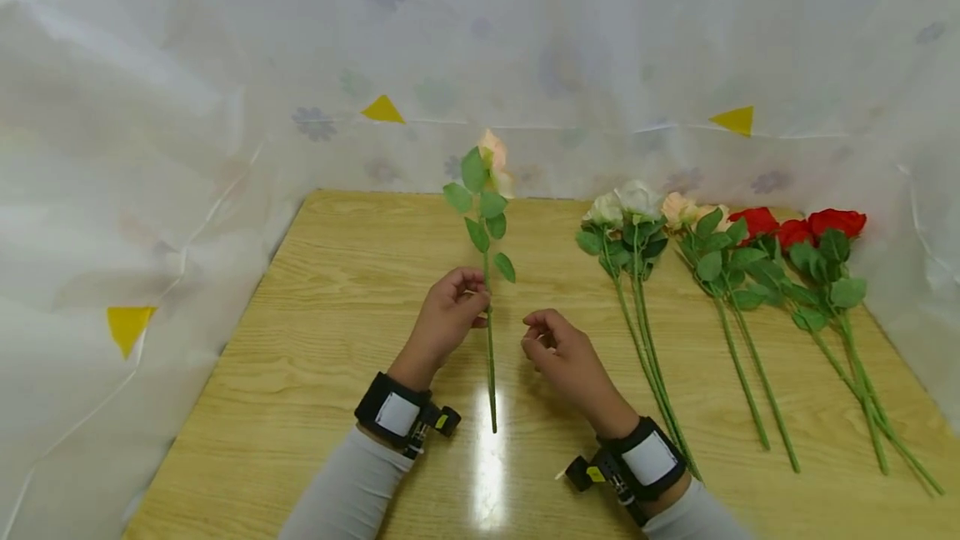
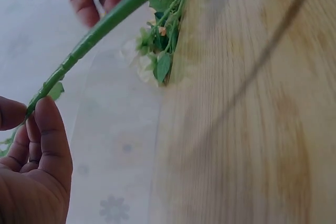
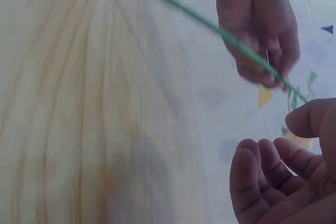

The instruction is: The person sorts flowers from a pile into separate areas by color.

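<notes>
A single artificial rose (image 1: 492,158) with a pale peach bloom, green leaves and a long green stem is held up over the middle of the table. My left hand (image 1: 447,315) pinches its stem (image 2: 79,51) between thumb and fingers, partway down below the leaves. To the right of the stem, my right hand (image 1: 562,357) hovers with loosely curled fingers, holding nothing. In the right wrist view the right hand's fingers (image 3: 247,177) lie apart from the stem, which crosses beyond them. The bloom is mostly hidden in both wrist views.
On the right of the wooden table (image 1: 315,407) lie white roses (image 1: 637,200), peach roses (image 1: 678,211) and red roses (image 1: 836,223), stems toward me. A patterned pale sheet (image 1: 525,40) with yellow triangles (image 1: 384,110) stands behind and beside the table.
</notes>
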`<state>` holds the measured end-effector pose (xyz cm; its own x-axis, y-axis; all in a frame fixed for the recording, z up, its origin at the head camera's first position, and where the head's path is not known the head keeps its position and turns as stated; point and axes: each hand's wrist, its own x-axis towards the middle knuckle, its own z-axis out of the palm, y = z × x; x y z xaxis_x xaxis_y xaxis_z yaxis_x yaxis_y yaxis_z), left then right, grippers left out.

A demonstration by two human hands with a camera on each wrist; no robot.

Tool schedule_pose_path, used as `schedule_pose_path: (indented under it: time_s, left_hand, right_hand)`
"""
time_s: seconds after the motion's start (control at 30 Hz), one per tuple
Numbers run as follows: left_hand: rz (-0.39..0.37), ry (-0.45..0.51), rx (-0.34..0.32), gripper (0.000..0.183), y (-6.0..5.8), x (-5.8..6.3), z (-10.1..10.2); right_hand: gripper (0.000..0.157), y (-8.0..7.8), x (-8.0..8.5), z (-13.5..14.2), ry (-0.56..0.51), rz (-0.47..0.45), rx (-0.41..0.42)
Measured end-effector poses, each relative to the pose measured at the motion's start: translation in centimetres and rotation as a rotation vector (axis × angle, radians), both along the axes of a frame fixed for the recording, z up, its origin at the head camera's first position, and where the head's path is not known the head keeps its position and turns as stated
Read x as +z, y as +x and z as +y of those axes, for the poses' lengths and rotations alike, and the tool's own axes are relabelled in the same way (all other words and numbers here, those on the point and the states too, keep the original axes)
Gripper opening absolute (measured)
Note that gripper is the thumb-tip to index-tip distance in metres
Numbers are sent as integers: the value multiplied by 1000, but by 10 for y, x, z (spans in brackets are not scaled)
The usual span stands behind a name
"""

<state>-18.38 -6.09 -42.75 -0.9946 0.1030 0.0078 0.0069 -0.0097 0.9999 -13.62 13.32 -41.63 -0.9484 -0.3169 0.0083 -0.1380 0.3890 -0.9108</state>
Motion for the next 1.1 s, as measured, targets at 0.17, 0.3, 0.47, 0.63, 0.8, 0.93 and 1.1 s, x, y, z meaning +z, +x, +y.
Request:
schedule_pose_path:
  time_s: [0.17,0.3,0.47,0.63,0.8,0.93,1.1]
  left_hand:
    - [14,19,5,24,-1,1,7]
    - [24,9,11,25,-1,2,12]
    - [20,19,-27,26,1,6,14]
    - [18,21,-63,27,2,9,15]
    - [19,-12,-81,26,3,9,12]
    - [14,-96,-70,27,3,7,3]
    - [7,-256,-62,28,0,1,-15]
  right_hand:
    - [29,-1,-10,-17,-12,19,15]
    - [25,-4,-24,-22,-30,57,7]
    - [21,-4,-25,-24,-76,55,-17]
    - [19,-4,-22,-26,-83,39,-31]
    - [18,-5,-19,-23,-65,17,-19]
    - [16,-9,-16,-10,-18,24,-25]
    - [19,-22,-13,31,71,38,-91]
